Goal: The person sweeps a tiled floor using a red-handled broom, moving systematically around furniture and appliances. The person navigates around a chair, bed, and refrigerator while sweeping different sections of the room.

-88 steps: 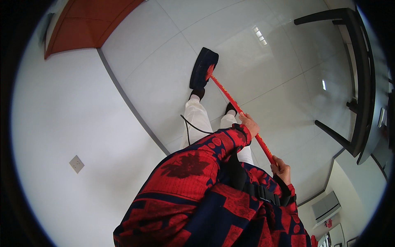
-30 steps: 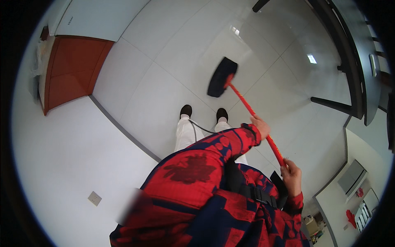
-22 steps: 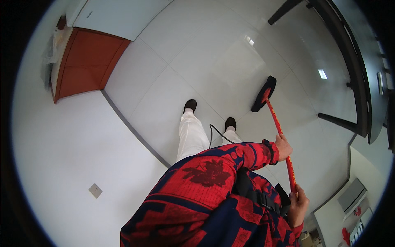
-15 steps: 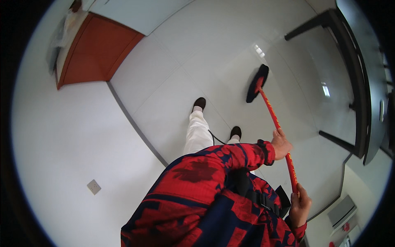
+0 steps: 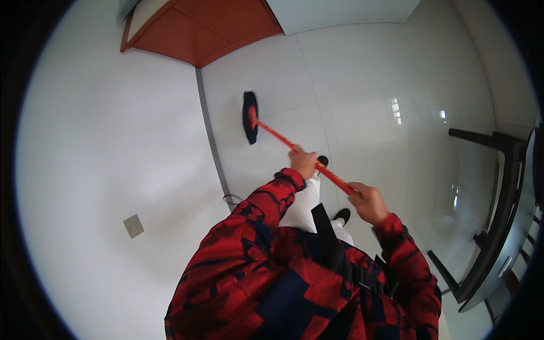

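Note:
I hold a broom with a red handle (image 5: pixel 276 136) and a dark head (image 5: pixel 250 117). My left hand (image 5: pixel 304 162) grips the handle partway down. Higher up, near the handle's end, my right hand (image 5: pixel 368 202) is closed around it. The broom head rests on the glossy white tiled floor (image 5: pixel 351 85) close to the grey skirting strip (image 5: pixel 211 147) at the foot of the white wall. Both my sleeves are red and dark patterned. My white trousers and dark shoes (image 5: pixel 341 214) show below my hands.
A white wall (image 5: pixel 107 170) with a small socket plate (image 5: pixel 134 226) fills the left. An orange-brown door (image 5: pixel 198 25) stands at the top. A dark-framed table (image 5: pixel 498 192) stands at the right. A thin cable (image 5: pixel 230 199) lies by the skirting.
The broom head has swung from the open floor on my right over to the base of the wall on my left. My view has turned toward the wall and door.

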Action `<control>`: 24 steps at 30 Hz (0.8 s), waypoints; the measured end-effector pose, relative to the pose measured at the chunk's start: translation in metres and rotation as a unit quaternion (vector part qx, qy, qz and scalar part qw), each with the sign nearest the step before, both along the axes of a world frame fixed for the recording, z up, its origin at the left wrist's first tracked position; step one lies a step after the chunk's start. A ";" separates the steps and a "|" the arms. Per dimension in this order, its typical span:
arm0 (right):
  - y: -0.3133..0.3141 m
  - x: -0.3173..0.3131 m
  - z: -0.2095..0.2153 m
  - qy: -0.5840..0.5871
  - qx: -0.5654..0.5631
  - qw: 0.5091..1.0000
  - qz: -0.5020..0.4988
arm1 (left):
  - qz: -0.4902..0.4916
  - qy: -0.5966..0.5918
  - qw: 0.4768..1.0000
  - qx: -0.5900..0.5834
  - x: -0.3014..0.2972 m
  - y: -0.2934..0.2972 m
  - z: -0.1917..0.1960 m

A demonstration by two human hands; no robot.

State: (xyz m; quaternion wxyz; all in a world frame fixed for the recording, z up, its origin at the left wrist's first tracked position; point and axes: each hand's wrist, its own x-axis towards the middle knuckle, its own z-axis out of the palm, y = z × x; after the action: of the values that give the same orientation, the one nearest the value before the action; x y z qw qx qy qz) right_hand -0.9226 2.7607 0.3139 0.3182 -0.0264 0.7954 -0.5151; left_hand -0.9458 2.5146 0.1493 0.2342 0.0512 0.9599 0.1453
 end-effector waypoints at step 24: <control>0.008 -0.026 -0.018 0.094 0.091 0.990 -0.060 | -0.033 -0.038 0.999 -0.002 -0.052 0.054 -0.033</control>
State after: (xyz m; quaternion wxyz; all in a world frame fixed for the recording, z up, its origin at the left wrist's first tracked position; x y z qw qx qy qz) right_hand -0.9488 2.7683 0.2958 0.2112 0.0021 0.8654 -0.4544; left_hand -0.9974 2.5682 0.1162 0.2756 0.0763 0.9484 0.1373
